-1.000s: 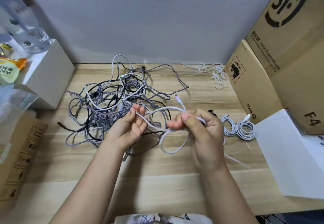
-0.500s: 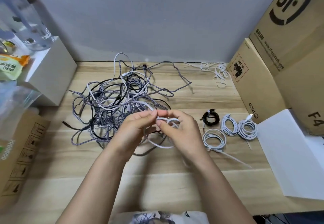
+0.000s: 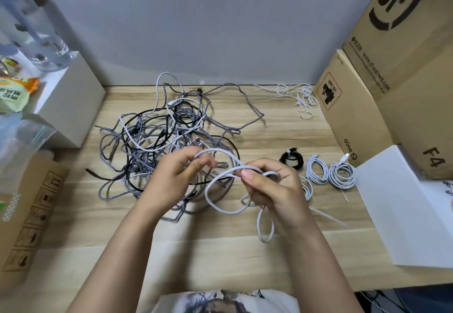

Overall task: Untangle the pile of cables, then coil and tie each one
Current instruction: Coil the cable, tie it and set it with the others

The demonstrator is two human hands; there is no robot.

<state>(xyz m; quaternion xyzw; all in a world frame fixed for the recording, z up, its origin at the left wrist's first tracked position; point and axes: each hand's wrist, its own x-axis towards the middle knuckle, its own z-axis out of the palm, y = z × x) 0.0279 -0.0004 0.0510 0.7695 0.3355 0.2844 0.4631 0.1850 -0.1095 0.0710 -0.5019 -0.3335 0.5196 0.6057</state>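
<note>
Two hands work above the bench [image 3: 220, 251]: the left hand [image 3: 176, 178] pinches a white cable [image 3: 221, 211] at one end of its arc, the right hand [image 3: 272, 187] grips its gathered loops, which hang toward the wood. Beyond lies the tangled pile of cables [image 3: 161, 138]. Right of it sit tied coils [image 3: 340, 173], with loose white ties [image 3: 299, 97] farther back.

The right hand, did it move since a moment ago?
Yes. The right hand slid rightward toward the small black coil, pulling the white cable.
</note>
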